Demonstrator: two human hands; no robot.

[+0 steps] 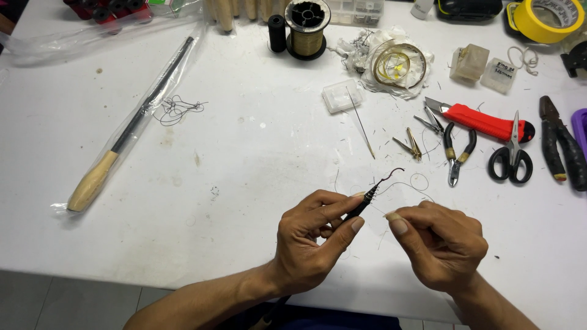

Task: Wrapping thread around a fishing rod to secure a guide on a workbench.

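My left hand (315, 235) pinches a thin black rod (362, 205) near its tip, between thumb and fingers. A short dark red thread or wire (391, 173) curls up from the rod's end. My right hand (437, 241) is close beside it, fingers curled and thumb pressed to forefinger on a fine pale thread (416, 183) that loops over the white table (257, 159). The lower part of the rod is hidden behind my left hand.
A long rod with a wooden handle in a plastic sleeve (131, 125) lies at left. Behind are a spool of gold thread (307, 27) and a black spool (277, 32). At right lie a red utility knife (486, 122), scissors (512, 156), small pliers (457, 153), dark pliers (561, 143), yellow tape (547, 18).
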